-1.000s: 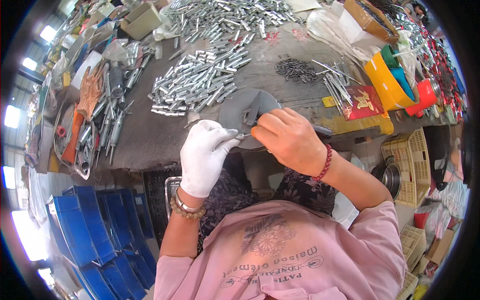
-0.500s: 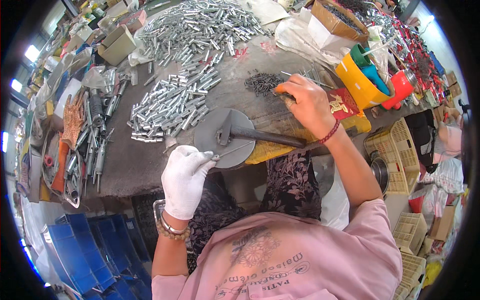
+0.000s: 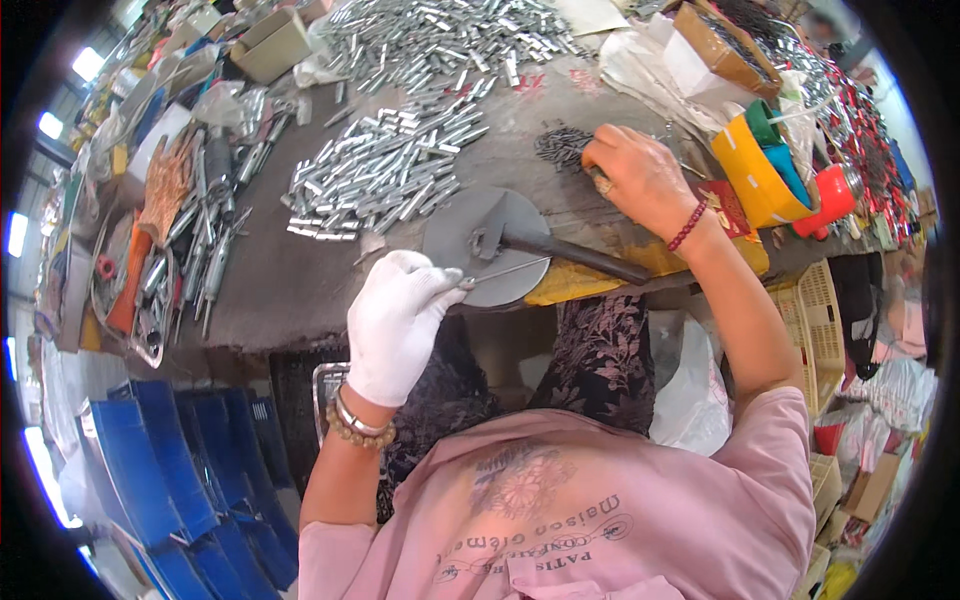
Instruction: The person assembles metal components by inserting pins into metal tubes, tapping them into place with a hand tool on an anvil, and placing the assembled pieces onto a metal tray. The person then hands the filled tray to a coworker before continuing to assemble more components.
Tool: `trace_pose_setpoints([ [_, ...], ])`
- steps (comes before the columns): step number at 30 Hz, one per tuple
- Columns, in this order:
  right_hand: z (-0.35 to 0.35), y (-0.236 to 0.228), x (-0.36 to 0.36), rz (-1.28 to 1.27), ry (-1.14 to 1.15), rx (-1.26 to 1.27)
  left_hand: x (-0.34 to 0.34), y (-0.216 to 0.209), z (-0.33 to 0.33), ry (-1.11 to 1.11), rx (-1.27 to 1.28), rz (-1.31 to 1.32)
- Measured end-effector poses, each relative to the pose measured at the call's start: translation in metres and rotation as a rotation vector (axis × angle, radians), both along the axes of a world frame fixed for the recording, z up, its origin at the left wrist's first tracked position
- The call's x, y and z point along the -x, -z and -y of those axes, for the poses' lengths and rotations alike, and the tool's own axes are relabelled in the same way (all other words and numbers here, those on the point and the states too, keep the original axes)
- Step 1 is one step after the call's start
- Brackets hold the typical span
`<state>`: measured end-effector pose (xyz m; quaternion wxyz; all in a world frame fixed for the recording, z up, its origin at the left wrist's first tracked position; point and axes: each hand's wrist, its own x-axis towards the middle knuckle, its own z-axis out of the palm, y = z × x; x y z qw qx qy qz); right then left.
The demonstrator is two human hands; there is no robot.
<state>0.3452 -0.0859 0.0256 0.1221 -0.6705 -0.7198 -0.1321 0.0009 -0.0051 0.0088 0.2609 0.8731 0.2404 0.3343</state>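
Observation:
My left hand point(image 3: 393, 325), in a white knit glove, is closed with thumb and forefinger pinching a thin metal rod point(image 3: 515, 268). The rod points right across the near edge of a round grey metal plate point(image 3: 450, 235). On that plate rests the head of a hammer point(image 3: 590, 258), its dark handle pointing right. My bare right hand point(image 3: 645, 178) is at the right side of a small heap of dark pins point(image 3: 562, 146). Its fingers are curled together; whatever is between the fingertips is hidden.
A heap of silvery metal tubes point(image 3: 385, 175) lies beyond the plate, with a bigger heap point(image 3: 450, 40) behind. Tools point(image 3: 215, 200) and an orange glove point(image 3: 165, 195) crowd the left. A yellow container point(image 3: 750, 165) and red bottle point(image 3: 835, 200) stand right. Blue bins point(image 3: 150, 480) are lower left.
The whole view has shifted, so the bench sits higher and further right. My right fingers have curled in more beside the dark pins. My left hand keeps its pinch on the rod.

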Motion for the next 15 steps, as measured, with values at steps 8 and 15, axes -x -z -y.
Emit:
trace_pose_setpoints([
  [8,0.011,-0.015,0.098,-0.624,-0.200,-0.208,0.004,0.003,-0.001,-0.032,-0.037,-0.030],
  [15,0.019,0.013,0.161,-0.691,-0.127,-0.236,0.004,0.007,-0.003,-0.010,-0.050,-0.013],
])
